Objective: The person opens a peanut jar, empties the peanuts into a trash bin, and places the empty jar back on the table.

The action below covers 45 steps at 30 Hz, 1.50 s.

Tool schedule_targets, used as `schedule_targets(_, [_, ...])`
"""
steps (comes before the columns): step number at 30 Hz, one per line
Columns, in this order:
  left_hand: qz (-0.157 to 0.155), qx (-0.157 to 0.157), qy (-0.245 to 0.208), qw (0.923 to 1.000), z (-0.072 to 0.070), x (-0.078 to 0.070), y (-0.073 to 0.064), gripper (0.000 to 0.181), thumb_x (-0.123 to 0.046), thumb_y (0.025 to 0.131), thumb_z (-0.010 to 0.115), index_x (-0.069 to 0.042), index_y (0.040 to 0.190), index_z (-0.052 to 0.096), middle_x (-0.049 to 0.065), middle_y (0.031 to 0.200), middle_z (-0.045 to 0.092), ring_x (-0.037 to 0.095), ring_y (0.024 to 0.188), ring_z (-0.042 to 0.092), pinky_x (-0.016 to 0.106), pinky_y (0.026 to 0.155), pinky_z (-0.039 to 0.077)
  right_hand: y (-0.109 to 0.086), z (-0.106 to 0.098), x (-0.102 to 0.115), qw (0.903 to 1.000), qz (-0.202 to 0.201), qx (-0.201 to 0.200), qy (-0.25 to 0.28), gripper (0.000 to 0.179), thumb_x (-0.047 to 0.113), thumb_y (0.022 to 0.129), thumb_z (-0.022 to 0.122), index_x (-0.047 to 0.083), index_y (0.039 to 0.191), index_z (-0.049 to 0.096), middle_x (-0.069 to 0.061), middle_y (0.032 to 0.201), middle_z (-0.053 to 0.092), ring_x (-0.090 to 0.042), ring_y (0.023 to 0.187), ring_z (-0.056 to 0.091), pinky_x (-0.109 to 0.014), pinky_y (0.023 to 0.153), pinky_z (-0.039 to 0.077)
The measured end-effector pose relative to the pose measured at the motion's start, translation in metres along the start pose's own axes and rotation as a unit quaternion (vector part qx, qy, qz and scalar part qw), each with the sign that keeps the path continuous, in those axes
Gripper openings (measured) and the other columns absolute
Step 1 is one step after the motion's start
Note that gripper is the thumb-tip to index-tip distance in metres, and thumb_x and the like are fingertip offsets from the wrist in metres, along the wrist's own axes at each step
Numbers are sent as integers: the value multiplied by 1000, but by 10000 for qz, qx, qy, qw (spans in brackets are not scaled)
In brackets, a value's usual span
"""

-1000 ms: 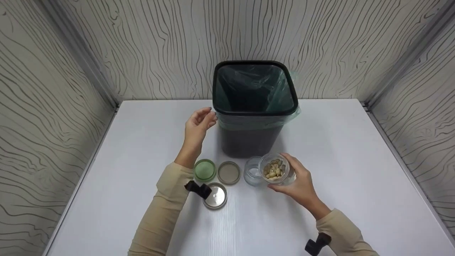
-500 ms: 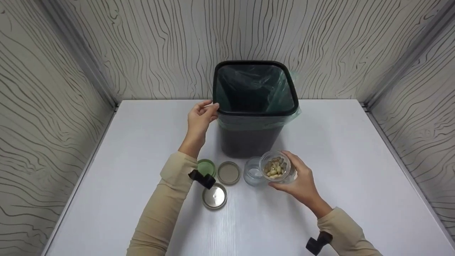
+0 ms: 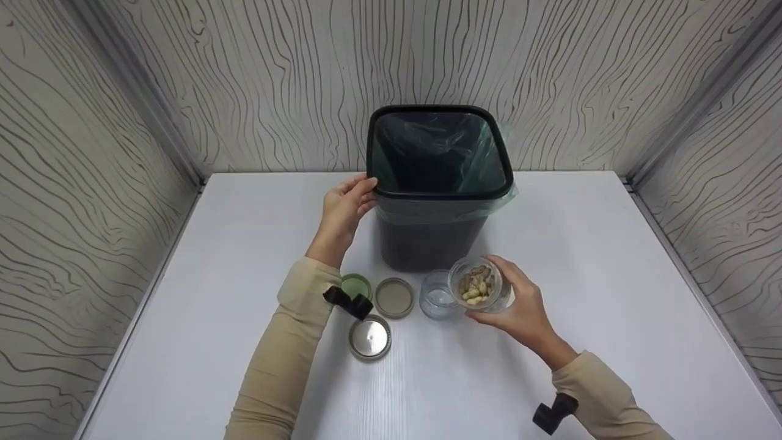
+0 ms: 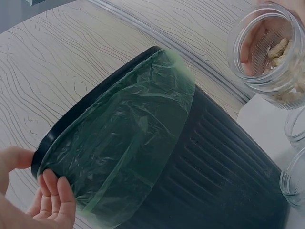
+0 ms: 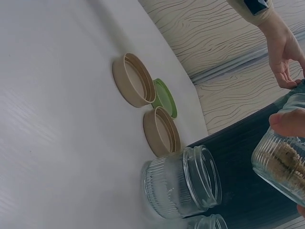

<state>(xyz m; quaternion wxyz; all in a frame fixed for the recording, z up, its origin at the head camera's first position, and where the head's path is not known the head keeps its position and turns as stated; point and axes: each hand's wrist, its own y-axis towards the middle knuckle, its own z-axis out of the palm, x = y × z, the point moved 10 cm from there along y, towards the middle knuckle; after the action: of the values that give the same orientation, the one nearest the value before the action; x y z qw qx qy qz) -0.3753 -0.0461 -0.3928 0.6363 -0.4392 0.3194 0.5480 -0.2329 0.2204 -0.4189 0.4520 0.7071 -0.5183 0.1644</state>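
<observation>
My left hand (image 3: 342, 214) pinches the near left corner of a dark trash bin's rim (image 3: 440, 196), thumb on top and fingers underneath, as the left wrist view also shows. A green plastic liner (image 4: 128, 129) is folded over that rim. My right hand (image 3: 525, 308) grips an uncapped glass jar (image 3: 506, 292), tilted so its mouth faces the head camera. Peanuts in the shell (image 3: 476, 285) lie inside it. Just left of the held jar stands another clear glass jar (image 3: 434, 296), which it partly covers in the head view.
Left of the standing jar lie a beige lid (image 3: 394, 298), a lid with a shiny inside (image 3: 370, 338) and a green lid (image 3: 356, 285) partly behind the left sleeve. Another jar (image 5: 209, 223) shows at the right wrist view's lower edge. Patterned walls enclose the white table (image 3: 586, 244).
My left hand has moved up and right from beside the bin and taken hold of its rim. The right hand has shifted slightly right with the jar of peanuts.
</observation>
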Motion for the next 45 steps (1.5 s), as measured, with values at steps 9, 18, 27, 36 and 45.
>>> schedule_targets(9, [-377,-8,-223,9990,0,2,1,43,-5,92,59,7,132,49,4,94,63,4,73,62,14,69,53,7,-8,7,9997,-222,-17,60,92,6,49,94,6,132,55,-14,124,64,15,116,47,0,97,37])
schedule_targets(18, [-420,14,-264,9988,-1,3,1,45,-5,92,58,8,134,48,10,107,62,5,78,64,16,72,54,12,-12,14,9989,-453,95,-106,93,7,49,94,5,133,55,-14,126,63,16,119,44,0,100,35])
schedule_targets(27, [-481,69,-362,9982,0,4,1,48,-5,91,60,7,135,46,6,101,60,6,76,62,16,72,54,19,-17,26,9963,-810,136,-235,96,3,48,93,4,135,52,-15,126,62,15,122,43,0,100,36])
schedule_targets(36, [-486,96,-333,9982,0,5,1,48,-5,91,61,7,135,47,5,99,61,6,77,62,16,73,54,28,-24,39,9940,-1019,207,-342,97,1,49,93,2,136,51,-17,128,60,14,123,42,1,99,35])
schedule_targets(45, [-541,56,-359,9979,0,6,2,48,-5,91,61,6,135,47,5,100,60,6,78,61,16,72,54,37,-28,60,9891,-1334,303,-540,97,0,48,93,-1,135,50,-20,128,59,8,126,43,0,102,34])
